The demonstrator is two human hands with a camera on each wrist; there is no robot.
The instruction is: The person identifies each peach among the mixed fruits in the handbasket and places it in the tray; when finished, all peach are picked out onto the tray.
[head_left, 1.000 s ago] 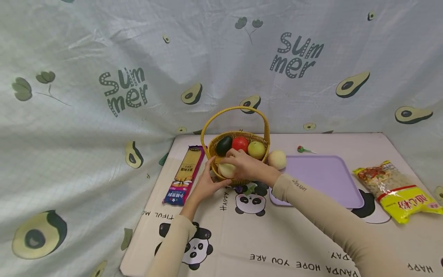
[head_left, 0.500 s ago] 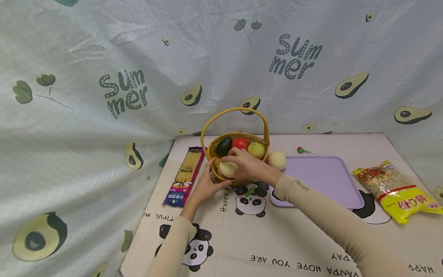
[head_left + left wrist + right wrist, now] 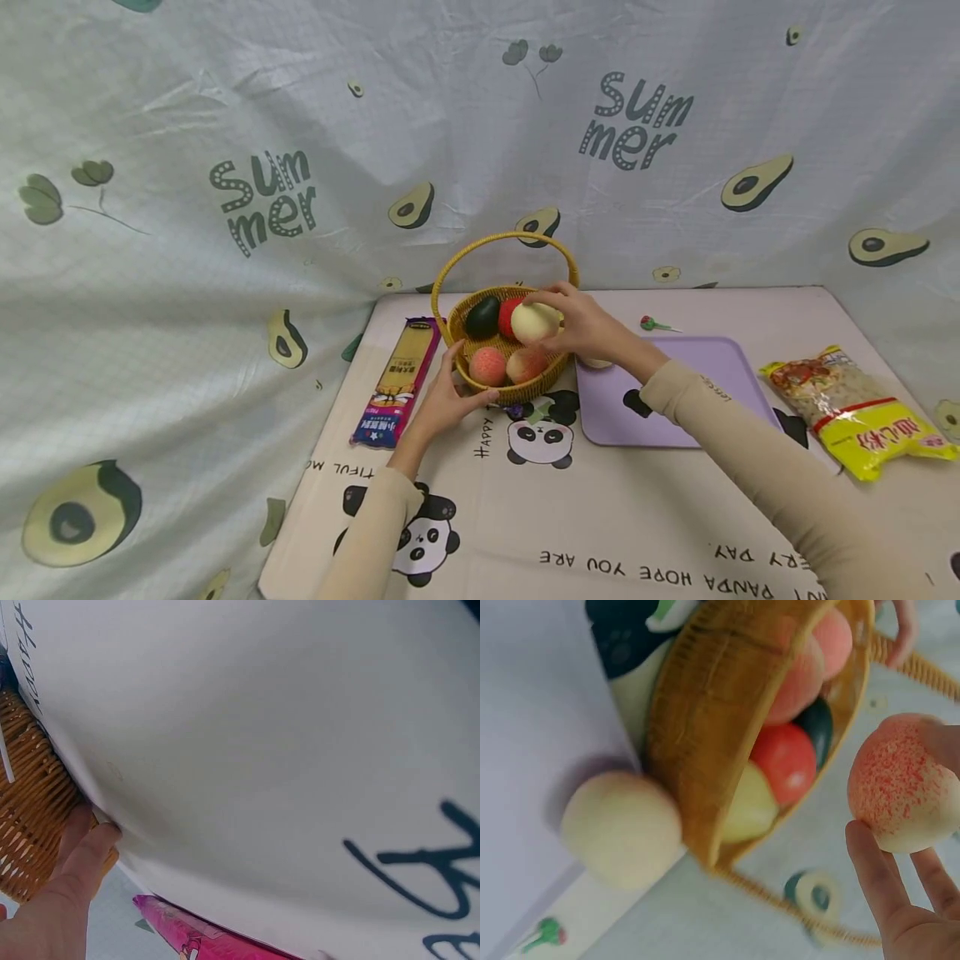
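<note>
A woven yellow basket with a tall hoop handle stands on the mat. My right hand grips a pale, pink-speckled peach above the basket's right half; the right wrist view shows that peach pinched between thumb and fingers. In the basket lie a dark avocado, a red tomato and two pinkish peaches. My left hand rests with straight fingers against the basket's front-left wall.
A purple tray lies right of the basket, with a pale peach at its near corner, mostly hidden behind my right hand in the head view. A noodle pack lies left, a yellow pasta bag far right, a lollipop behind the tray.
My right hand has lifted the pale peach from the basket's front up and to the right, uncovering two pinkish peaches. The left hand has stayed on the basket.
</note>
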